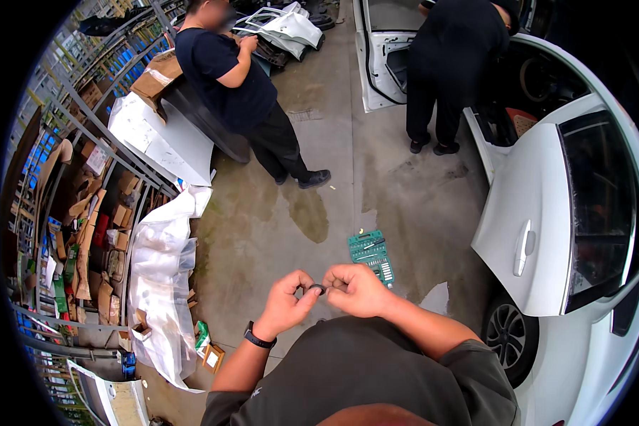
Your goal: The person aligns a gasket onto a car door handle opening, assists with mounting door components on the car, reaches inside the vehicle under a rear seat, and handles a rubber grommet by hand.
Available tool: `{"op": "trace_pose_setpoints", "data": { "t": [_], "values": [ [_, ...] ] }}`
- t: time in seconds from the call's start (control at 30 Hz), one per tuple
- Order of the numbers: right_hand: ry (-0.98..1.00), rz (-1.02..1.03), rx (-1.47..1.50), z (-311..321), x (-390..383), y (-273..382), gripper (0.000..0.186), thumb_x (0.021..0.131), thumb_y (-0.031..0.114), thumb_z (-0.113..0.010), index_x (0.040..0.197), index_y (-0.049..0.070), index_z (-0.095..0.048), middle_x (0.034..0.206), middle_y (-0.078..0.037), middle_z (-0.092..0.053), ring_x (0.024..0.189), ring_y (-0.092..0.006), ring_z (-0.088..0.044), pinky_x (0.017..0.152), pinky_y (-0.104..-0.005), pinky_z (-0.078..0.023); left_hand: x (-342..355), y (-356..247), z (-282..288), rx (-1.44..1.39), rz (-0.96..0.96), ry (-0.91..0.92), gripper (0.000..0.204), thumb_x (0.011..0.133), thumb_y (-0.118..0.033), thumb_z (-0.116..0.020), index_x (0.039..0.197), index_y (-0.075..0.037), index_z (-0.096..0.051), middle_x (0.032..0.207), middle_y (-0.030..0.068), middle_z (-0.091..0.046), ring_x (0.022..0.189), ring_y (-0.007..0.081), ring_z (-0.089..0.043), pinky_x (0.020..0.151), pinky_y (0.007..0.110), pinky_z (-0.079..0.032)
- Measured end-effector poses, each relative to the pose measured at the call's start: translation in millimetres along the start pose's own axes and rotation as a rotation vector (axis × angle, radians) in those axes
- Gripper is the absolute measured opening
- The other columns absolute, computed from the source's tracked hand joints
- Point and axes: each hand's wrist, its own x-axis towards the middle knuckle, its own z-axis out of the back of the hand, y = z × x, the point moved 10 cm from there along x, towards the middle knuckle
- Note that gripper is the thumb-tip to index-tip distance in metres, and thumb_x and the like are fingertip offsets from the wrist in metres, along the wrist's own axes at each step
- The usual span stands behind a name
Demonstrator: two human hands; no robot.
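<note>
Both my hands meet in front of my chest around a small dark ring-like piece, too small to name exactly. My left hand, with a black watch on its wrist, pinches one side of it between thumb and fingers. On the other side, the curled fingers of my right hand grip it too. Beyond my hands, a green socket tool case lies open on the concrete, with rows of metal sockets and tools showing.
At right stands a white car with doors open; a person in dark clothes bends into it. Another person stands ahead left, hands raised together. Shelving with cardboard and a plastic-wrapped white panel line the left.
</note>
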Motion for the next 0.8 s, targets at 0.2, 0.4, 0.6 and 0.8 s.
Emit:
{"op": "trace_pose_setpoints", "data": {
  "t": [0.2,0.4,0.6,0.8],
  "values": [
    [0.09,-0.064,0.181,-5.3,6.8,-10.3,0.003,0.087,0.004,-0.064,0.086,0.002,-0.063,0.064,0.005,-0.052,0.06,-0.0023,-0.044,0.054,-0.026,-0.037,2.1,23.3,-6.7,-0.258,0.145,0.114,0.014,0.099,-0.009,-0.068,0.092,-0.006,-0.056,0.084,-0.0021,-0.058,0.073,0.005,-0.052,0.065,0.024,-0.044],
    [0.169,-0.084,0.269,-13.2,10.1,-14.2,0.002,0.088,0.003,-0.063,0.086,0.002,-0.063,0.066,0.007,-0.053,0.061,-0.0016,-0.045,0.054,-0.0244,-0.037,2.8,29.7,-10.7,-0.349,0.193,0.184,0.015,0.102,-0.012,-0.066,0.092,-0.006,-0.057,0.082,-0.0025,-0.058,0.073,0.0049,-0.051,0.066,0.024,-0.044],
    [0.114,-0.123,0.189,-9.4,11.9,-8.9,0.005,0.09,0.007,-0.067,0.089,0.003,-0.065,0.065,0.008,-0.05,0.06,-0.0009,-0.043,0.055,-0.0244,-0.036,6.2,27.4,-1.4,-0.289,0.167,0.104,0.015,0.101,-0.011,-0.067,0.091,-0.007,-0.057,0.081,-0.0045,-0.056,0.073,0.0034,-0.048,0.065,0.023,-0.042],
    [0.114,-0.069,0.004,-8.6,11.2,3.0,0.009,0.092,0.01,-0.069,0.092,0.002,-0.065,0.063,0.009,-0.048,0.059,-0.0014,-0.042,0.054,-0.025,-0.035,4.5,20.7,5.5,-0.206,0.119,0.096,0.014,0.099,-0.009,-0.067,0.09,-0.007,-0.057,0.08,-0.0066,-0.053,0.072,0.002,-0.044,0.063,0.022,-0.039]
  ]
}}
